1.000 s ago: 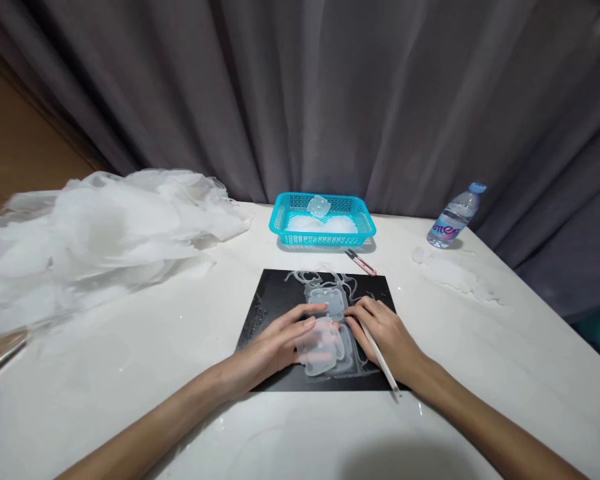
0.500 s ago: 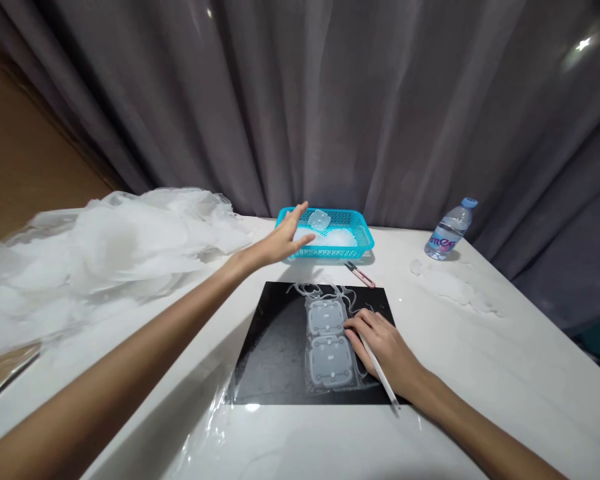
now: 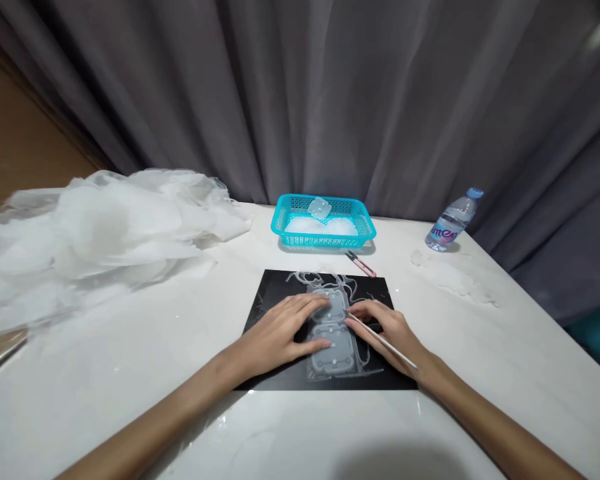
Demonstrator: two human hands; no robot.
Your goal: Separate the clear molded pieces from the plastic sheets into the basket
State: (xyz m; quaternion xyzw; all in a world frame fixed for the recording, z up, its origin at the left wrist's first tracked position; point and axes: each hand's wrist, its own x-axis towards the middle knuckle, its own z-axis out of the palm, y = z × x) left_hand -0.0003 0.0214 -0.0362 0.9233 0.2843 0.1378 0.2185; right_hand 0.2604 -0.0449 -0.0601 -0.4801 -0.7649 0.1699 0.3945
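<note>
A translucent moulded sheet with two rounded-square panels (image 3: 333, 360) lies on a black mat (image 3: 280, 377). My left hand (image 3: 285, 330) rests on its left side, fingers spread over the upper panel and thumb on the lower one. At the sheet's right edge, my right hand (image 3: 387, 330) pinches a thin white stick-like tool (image 3: 387, 345), its tip by the join between the panels. Loose trimmed strips (image 3: 350, 287) curl along the top and right of the sheet.
Behind the mat stand a blue basket (image 3: 325, 241) holding white pieces and a clear square part, and pink-handled thread snips (image 3: 361, 264). A water bottle (image 3: 453, 223) and white scraps (image 3: 455, 283) are at right. Translucent sheets (image 3: 115, 247) pile up at left.
My left hand has come back from the basket and lies on the moulded sheet. The right hand stays at the sheet's edge, its tool tilted differently. The view has shifted slightly.
</note>
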